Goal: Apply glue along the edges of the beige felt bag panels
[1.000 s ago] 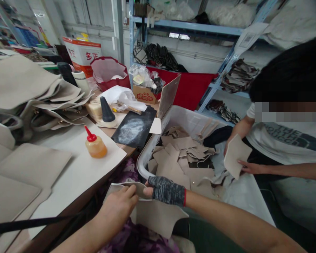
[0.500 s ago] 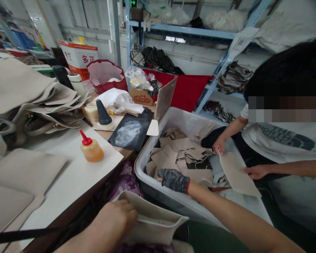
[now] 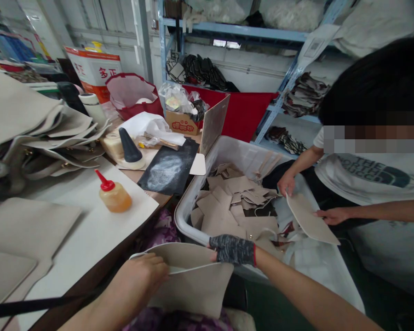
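A beige leather pouch [image 3: 193,287], its mouth gaping upward, is over my lap at the bottom centre. My left hand [image 3: 146,273] is closed on the left side of its rim, some fingers inside the opening. At the opposite corner of the rim, my right hand [image 3: 229,250] wears a grey fingerless glove with a red cuff. Its fingertips pinch the pouch's edge, though the glove partly hides them. Just beyond stands a translucent plastic bin [image 3: 193,234] holding several loose beige pieces [image 3: 221,209].
Across the bin, a co-worker's hands hold a beige panel [image 3: 308,218]. On the left table are a glue bottle [image 3: 115,197] with a red nozzle, flat beige pieces [image 3: 27,225], a pile of beige bags [image 3: 20,110] and a black sheet [image 3: 169,168]. Blue shelving [image 3: 234,32] rises behind.
My right hand has come down from above the bin's edge to the pouch's right corner. The pouch has shifted left and its mouth has turned. The co-worker's panel has moved slightly.
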The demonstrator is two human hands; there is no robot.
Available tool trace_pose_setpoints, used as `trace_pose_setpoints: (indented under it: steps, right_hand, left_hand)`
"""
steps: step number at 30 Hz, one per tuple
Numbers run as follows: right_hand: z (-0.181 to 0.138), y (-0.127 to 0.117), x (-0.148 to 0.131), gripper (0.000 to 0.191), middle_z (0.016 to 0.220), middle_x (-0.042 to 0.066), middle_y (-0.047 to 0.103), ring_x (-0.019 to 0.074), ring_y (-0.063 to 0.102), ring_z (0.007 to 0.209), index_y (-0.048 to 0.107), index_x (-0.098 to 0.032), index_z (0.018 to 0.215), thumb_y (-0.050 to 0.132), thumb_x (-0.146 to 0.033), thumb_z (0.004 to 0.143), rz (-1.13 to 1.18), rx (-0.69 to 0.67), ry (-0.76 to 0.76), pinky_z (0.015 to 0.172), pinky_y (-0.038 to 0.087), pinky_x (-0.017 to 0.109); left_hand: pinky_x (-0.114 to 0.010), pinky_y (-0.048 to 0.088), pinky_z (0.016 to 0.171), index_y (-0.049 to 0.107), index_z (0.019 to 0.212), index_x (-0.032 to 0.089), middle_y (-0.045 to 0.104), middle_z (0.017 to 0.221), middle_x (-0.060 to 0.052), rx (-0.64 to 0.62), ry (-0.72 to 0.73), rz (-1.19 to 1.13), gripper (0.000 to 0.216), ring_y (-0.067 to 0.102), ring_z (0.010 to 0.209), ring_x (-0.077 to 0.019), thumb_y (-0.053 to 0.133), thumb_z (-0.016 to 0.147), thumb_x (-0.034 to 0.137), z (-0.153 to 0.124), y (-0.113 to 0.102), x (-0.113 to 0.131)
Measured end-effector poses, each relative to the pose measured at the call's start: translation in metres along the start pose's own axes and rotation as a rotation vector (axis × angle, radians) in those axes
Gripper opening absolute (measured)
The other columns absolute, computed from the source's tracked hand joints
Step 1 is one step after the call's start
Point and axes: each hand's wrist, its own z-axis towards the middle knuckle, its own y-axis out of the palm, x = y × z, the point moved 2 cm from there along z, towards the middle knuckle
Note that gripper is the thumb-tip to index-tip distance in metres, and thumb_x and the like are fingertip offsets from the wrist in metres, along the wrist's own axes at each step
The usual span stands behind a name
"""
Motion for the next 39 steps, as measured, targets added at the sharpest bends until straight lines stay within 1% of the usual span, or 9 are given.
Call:
trace_pose_setpoints:
  steps: [3, 7, 10, 14, 18, 21, 28, 32, 39]
  right_hand:
    - [-0.013, -0.006, 0.001, 0.039, 0.111, 0.007, 0.07, 0.0229, 0.064, 0.103, 0.068, -0.018, 0.112, 0.055, -0.042, 0.084, 0.38, -0.056, -0.058, 0.088, 0.05, 0.033]
    - [-0.03, 0.0, 0.012, 0.056, 0.128, 0.011, 0.061, 0.0253, 0.057, 0.118, 0.056, -0.019, 0.129, 0.063, -0.044, 0.08, 0.614, 0.098, -0.17, 0.097, 0.046, 0.039]
    - [-0.029, 0.017, 0.03, 0.057, 0.118, 0.011, 0.065, 0.0247, 0.064, 0.102, 0.056, -0.02, 0.127, 0.068, -0.036, 0.073, 0.499, 0.282, -0.121, 0.087, 0.052, 0.038]
    - [-0.022, 0.034, 0.042, 0.026, 0.1, 0.01, 0.07, 0.0231, 0.065, 0.097, 0.068, -0.018, 0.102, 0.054, -0.028, 0.082, 0.322, 0.542, -0.12, 0.091, 0.051, 0.038]
    - [-0.023, 0.04, 0.035, 0.022, 0.095, 0.007, 0.07, 0.0207, 0.065, 0.095, 0.069, -0.02, 0.097, 0.049, -0.026, 0.089, 0.214, 0.647, -0.23, 0.091, 0.051, 0.036]
    - [-0.027, 0.041, 0.031, 0.022, 0.095, 0.006, 0.07, 0.0198, 0.065, 0.095, 0.069, -0.022, 0.097, 0.048, -0.025, 0.091, 0.196, 0.719, -0.278, 0.09, 0.052, 0.035]
    - [-0.029, 0.045, 0.03, 0.021, 0.092, 0.005, 0.068, 0.0189, 0.064, 0.091, 0.067, -0.024, 0.096, 0.046, -0.026, 0.093, 0.158, 0.733, -0.285, 0.087, 0.052, 0.034]
    - [-0.03, 0.045, 0.031, 0.02, 0.092, 0.006, 0.068, 0.0198, 0.064, 0.093, 0.066, -0.024, 0.096, 0.046, -0.025, 0.093, 0.172, 0.73, -0.252, 0.089, 0.051, 0.034]
    - [-0.032, 0.047, 0.022, 0.025, 0.102, 0.012, 0.068, 0.0233, 0.063, 0.101, 0.065, -0.02, 0.109, 0.046, -0.026, 0.093, -0.025, 0.764, -0.284, 0.093, 0.051, 0.037]
  left_hand:
    - [-0.024, 0.045, 0.07, 0.068, 0.08, 0.022, 0.068, 0.08, 0.001, 0.029, -0.091, -0.115, 0.027, 0.065, 0.077, -0.0157, 0.044, 0.093, 0.02, -0.004, 0.003, -0.013]
    - [-0.022, 0.046, 0.073, 0.068, 0.08, 0.022, 0.07, 0.083, 0.001, 0.051, -0.179, -0.243, 0.028, 0.066, 0.081, -0.0152, 0.044, 0.093, 0.025, -0.003, 0.008, -0.027]
    - [-0.022, 0.047, 0.072, 0.068, 0.078, 0.021, 0.071, 0.084, 0.001, 0.036, -0.215, -0.277, 0.029, 0.066, 0.08, -0.0153, 0.044, 0.093, 0.029, 0.001, 0.009, -0.032]
    - [-0.028, 0.049, 0.075, 0.071, 0.084, 0.022, 0.071, 0.089, -0.002, -0.049, -0.275, -0.135, 0.031, 0.066, 0.085, -0.0199, 0.043, 0.094, 0.028, 0.006, 0.001, -0.028]
    - [-0.042, 0.047, 0.079, 0.072, 0.075, 0.02, 0.069, 0.089, -0.007, -0.062, -0.24, 0.162, 0.026, 0.062, 0.09, -0.028, 0.051, 0.09, 0.024, 0.021, -0.009, -0.009]
    - [-0.041, 0.045, 0.08, 0.072, 0.082, 0.021, 0.07, 0.087, -0.006, -0.053, -0.123, 0.12, 0.019, 0.06, 0.088, -0.0261, 0.055, 0.089, 0.022, 0.041, -0.001, 0.006]
    - [-0.032, 0.045, 0.082, 0.073, 0.083, 0.022, 0.067, 0.098, -0.004, 0.172, -0.003, -0.166, 0.019, 0.059, 0.093, -0.0189, 0.056, 0.085, 0.014, 0.074, 0.024, 0.014]
    - [-0.025, 0.048, 0.079, 0.069, 0.082, 0.018, 0.068, 0.088, -0.003, 0.154, 0.037, -0.394, 0.023, 0.062, 0.085, -0.0148, 0.048, 0.087, 0.012, 0.078, 0.031, 0.006]
    - [-0.025, 0.049, 0.077, 0.067, 0.082, 0.017, 0.068, 0.086, -0.004, 0.164, 0.043, -0.337, 0.022, 0.063, 0.083, -0.0158, 0.046, 0.089, 0.013, 0.081, 0.038, 0.007]
